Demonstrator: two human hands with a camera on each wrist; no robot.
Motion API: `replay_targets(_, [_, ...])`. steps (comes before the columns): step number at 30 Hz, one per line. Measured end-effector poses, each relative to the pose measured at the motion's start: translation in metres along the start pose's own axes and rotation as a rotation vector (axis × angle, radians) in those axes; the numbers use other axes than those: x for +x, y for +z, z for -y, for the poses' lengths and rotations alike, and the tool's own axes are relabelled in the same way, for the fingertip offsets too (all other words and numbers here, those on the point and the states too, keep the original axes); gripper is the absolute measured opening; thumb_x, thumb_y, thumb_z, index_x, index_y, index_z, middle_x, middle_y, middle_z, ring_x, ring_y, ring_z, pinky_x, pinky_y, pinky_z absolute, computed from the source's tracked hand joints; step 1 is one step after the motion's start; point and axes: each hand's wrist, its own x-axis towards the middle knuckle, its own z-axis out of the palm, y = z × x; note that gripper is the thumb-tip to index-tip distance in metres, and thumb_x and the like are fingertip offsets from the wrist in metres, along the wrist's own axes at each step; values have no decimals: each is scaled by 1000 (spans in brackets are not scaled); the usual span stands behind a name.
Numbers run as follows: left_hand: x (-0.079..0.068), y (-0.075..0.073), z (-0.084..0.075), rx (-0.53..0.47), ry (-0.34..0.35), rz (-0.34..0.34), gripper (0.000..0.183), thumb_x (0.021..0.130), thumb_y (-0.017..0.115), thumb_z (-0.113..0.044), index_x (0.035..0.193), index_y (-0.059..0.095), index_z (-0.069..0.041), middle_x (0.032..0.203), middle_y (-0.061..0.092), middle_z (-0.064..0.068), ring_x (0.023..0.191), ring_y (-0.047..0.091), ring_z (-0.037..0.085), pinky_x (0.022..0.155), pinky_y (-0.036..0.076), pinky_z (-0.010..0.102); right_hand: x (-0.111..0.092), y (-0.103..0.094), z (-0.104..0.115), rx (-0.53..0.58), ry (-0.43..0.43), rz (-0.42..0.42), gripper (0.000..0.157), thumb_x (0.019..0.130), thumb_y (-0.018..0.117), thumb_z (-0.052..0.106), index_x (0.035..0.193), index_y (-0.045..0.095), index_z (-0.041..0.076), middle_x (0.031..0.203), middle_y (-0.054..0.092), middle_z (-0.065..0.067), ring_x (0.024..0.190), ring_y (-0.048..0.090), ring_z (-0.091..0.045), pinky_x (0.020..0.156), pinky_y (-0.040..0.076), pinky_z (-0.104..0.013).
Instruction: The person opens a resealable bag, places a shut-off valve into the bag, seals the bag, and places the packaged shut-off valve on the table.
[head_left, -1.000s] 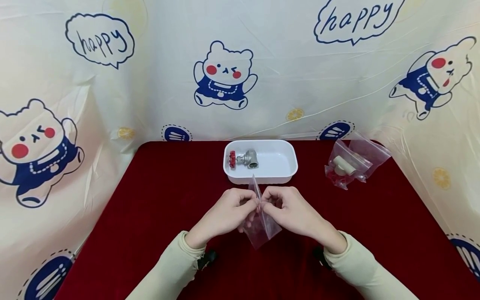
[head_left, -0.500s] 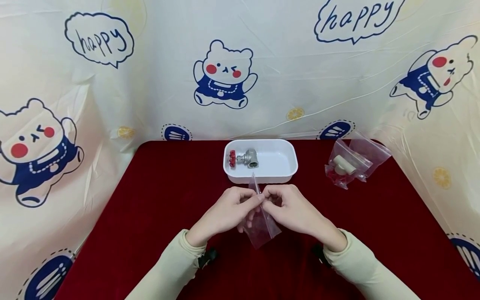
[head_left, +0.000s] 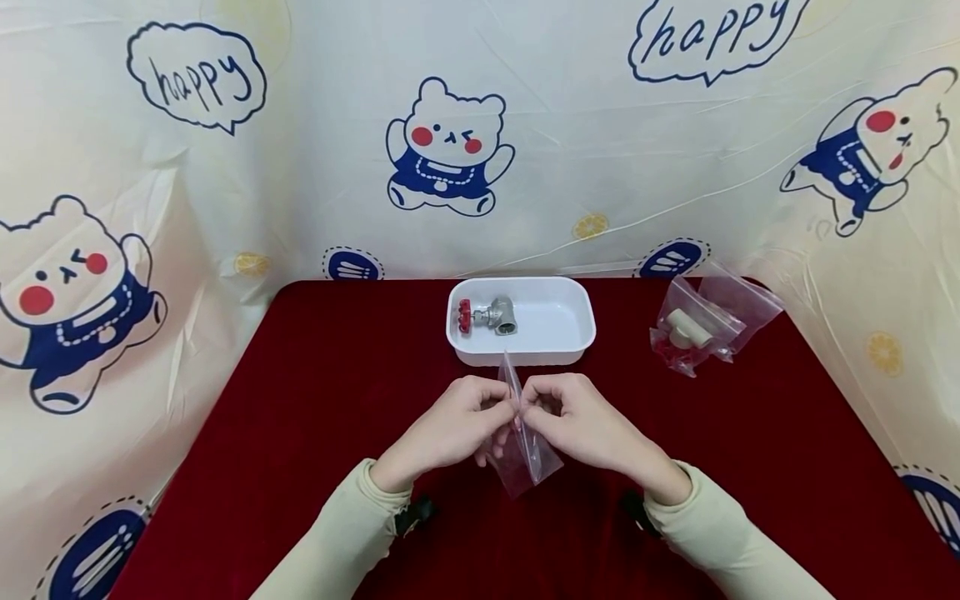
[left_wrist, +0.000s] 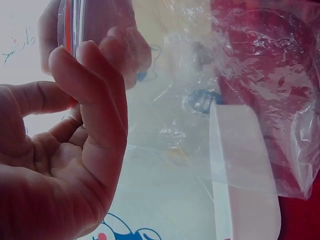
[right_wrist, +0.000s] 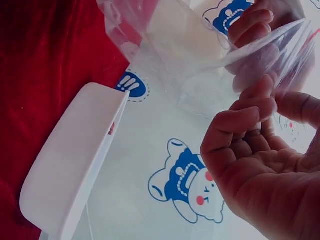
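A clear zip-lock bag (head_left: 525, 467) hangs between my two hands in front of the tray. My left hand (head_left: 467, 421) pinches its top edge between thumb and fingers; in the left wrist view a red zip line (left_wrist: 68, 25) runs along that edge. From the other side my right hand (head_left: 581, 423) pinches the same edge, close beside the left fingertips. The bag looks see-through, with no contents showing. Behind it, a white tray (head_left: 558, 321) holds a metal gate valve (head_left: 501, 317) with a red handwheel (head_left: 465, 317), lying on its side at the left.
At the back right of the red-covered table (head_left: 337, 358) lie other clear bags (head_left: 738, 312), one with a white pipe tee (head_left: 686, 330) and something red. A patterned curtain (head_left: 562, 150) closes off the back and both sides.
Both hands stay at the bag's edge. The fingertips came together slightly higher half a second ago and are now a little lower, with the bag's folds shifted slightly.
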Motion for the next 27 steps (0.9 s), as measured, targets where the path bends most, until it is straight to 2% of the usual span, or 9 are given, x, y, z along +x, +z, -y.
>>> replay_targets(5, [0, 1, 1, -5, 15, -20, 33, 107, 53, -12, 77, 64, -3, 59, 59, 3, 51, 62, 27, 46, 55, 46, 2, 2, -2, 35, -17, -11, 21, 95, 61, 1, 81, 67, 15, 69, 53, 8, 63, 50, -10, 57, 40, -23])
replay_targets(11, [0, 2, 4, -25, 43, -46, 32, 107, 54, -10, 78, 64, 1, 58, 59, 3, 48, 58, 16, 48, 56, 49, 2, 6, -5, 150, -23, -50, 19, 98, 62, 2, 82, 69, 10, 73, 60, 6, 65, 53, -10, 60, 43, -24])
replay_targets(15, [1, 2, 6, -52, 53, -48, 31, 106, 55, -10, 79, 64, 1, 59, 59, 4, 49, 57, 15, 45, 54, 38, 1, 10, -9, 208, -20, -75, 18, 96, 59, 0, 82, 68, 7, 65, 53, 4, 57, 47, -8, 53, 39, -22])
replay_targets(21, [2, 3, 8, -115, 51, -44, 30, 106, 54, -10, 80, 64, 3, 60, 59, 4, 51, 58, 15, 47, 54, 32, 1, 14, -15, 283, -32, -100, 14, 93, 58, -2, 81, 66, 1, 64, 51, -6, 57, 47, -12, 53, 39, -23])
replay_targets(27, [3, 4, 10, -183, 46, -35, 29, 107, 52, -9, 83, 65, 3, 61, 59, 3, 52, 59, 15, 48, 53, 28, 1, 18, -18, 371, -34, -112, 13, 92, 58, -3, 82, 65, -3, 67, 52, 0, 60, 47, -10, 55, 40, -25])
